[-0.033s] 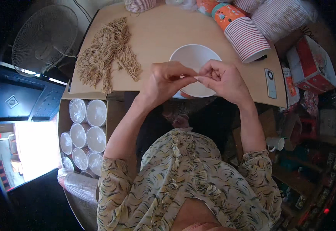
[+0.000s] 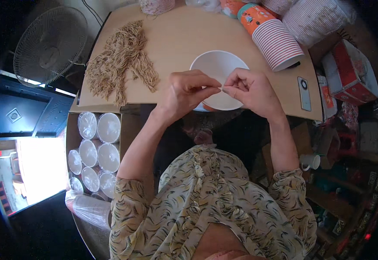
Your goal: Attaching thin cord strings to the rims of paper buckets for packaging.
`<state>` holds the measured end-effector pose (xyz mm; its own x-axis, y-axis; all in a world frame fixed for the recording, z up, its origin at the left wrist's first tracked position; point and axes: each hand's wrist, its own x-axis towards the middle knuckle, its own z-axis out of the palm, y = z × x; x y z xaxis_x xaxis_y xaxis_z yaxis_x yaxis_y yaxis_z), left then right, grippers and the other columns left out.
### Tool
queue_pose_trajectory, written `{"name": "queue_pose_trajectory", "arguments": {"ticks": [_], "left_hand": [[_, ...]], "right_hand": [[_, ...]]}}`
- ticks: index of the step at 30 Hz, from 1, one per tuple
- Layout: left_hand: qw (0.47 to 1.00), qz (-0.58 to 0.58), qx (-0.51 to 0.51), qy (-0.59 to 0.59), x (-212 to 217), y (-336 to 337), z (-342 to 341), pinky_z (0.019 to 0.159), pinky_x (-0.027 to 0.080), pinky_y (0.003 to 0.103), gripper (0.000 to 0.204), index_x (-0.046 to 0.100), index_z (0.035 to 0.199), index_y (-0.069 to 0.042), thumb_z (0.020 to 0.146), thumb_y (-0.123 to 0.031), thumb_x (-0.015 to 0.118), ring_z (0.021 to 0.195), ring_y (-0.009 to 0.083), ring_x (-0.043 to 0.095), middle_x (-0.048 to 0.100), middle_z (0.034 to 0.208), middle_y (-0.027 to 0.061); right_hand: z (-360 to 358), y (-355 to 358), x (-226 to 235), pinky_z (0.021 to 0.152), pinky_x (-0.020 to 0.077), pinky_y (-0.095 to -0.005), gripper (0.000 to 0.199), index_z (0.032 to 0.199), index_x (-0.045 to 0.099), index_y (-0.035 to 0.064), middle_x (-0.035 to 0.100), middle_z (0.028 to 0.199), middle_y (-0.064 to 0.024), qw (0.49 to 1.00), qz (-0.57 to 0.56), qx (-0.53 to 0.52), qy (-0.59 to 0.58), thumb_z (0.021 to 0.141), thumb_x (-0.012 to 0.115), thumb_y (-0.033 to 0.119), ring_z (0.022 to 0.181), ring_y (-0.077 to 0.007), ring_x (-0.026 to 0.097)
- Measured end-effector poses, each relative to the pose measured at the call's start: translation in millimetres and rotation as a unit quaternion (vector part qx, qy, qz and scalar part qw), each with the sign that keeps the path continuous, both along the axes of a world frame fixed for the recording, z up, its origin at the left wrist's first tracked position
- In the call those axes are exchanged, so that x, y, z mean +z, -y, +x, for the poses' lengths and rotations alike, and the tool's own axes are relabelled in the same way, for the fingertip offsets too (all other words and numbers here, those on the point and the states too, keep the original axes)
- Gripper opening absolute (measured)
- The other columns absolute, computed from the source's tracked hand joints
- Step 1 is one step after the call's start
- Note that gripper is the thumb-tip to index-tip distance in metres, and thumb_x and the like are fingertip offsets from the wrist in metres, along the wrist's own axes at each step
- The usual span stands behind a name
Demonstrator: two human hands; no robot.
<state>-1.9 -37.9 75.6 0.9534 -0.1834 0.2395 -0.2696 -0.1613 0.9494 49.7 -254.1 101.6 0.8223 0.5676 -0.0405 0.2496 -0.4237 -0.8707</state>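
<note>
A white paper bowl [image 2: 215, 69] stands on the brown cardboard tabletop [image 2: 184, 39] at its near edge. My left hand [image 2: 184, 93] and my right hand [image 2: 252, 91] meet fingertip to fingertip just above the bowl's near rim. Between the pinched thumbs and forefingers of both hands is a tiny pale piece [image 2: 221, 88]; it is too small to tell what it is. My forearms reach in from below.
A pile of tan noodle-like strands [image 2: 119, 60] lies at the left of the tabletop. Stacks of striped paper cups [image 2: 278, 41] lie at the back right, beside a phone [image 2: 304, 93]. A box of lidded clear cups [image 2: 96, 149] and a fan [image 2: 50, 45] stand at the left.
</note>
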Motion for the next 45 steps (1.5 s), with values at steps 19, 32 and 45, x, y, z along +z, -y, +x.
{"name": "queue_pose_trajectory", "arguments": {"ticks": [19, 32, 45], "left_hand": [[0.982, 0.005, 0.172, 0.071, -35, 3, -15, 0.077, 0.059, 0.030, 0.030, 0.068, 0.117, -0.002, 0.087, -0.004, 0.067, 0.092, 0.0207, 0.073, 0.069, 0.116, 0.0195], [0.938, -0.285, 0.194, -0.031, -78, -22, -25, 0.076, 0.049, 0.023, 0.026, 0.054, 0.127, -0.001, 0.106, -0.017, 0.048, 0.088, 0.0068, 0.058, 0.063, 0.098, 0.0013], [0.828, -0.517, 0.208, -0.062, -93, -33, 8, 0.095, 0.047, 0.029, 0.027, 0.050, 0.129, -0.002, 0.103, -0.008, 0.051, 0.107, 0.0119, 0.057, 0.060, 0.118, 0.0037]], "right_hand": [[10, 10, -13, 0.090, 0.0458, -0.0332, 0.016, 0.098, 0.064, 0.0019, 0.065, 0.091, -0.0062, 0.822, 0.564, 0.077, -0.027, 0.087, 0.070, 0.011, 0.090, -0.0164, 0.060], [-27, -25, 51, 0.111, 0.0366, -0.0387, 0.069, 0.138, 0.049, 0.0000, 0.048, 0.145, -0.0151, 0.935, 0.280, 0.004, 0.219, 0.085, 0.077, 0.033, 0.133, -0.0228, 0.047], [40, -41, 28, 0.111, 0.0403, -0.0385, 0.094, 0.151, 0.033, 0.0000, 0.045, 0.150, -0.0107, 0.908, 0.241, 0.093, -0.329, 0.085, 0.074, 0.052, 0.138, -0.0211, 0.043]]}}
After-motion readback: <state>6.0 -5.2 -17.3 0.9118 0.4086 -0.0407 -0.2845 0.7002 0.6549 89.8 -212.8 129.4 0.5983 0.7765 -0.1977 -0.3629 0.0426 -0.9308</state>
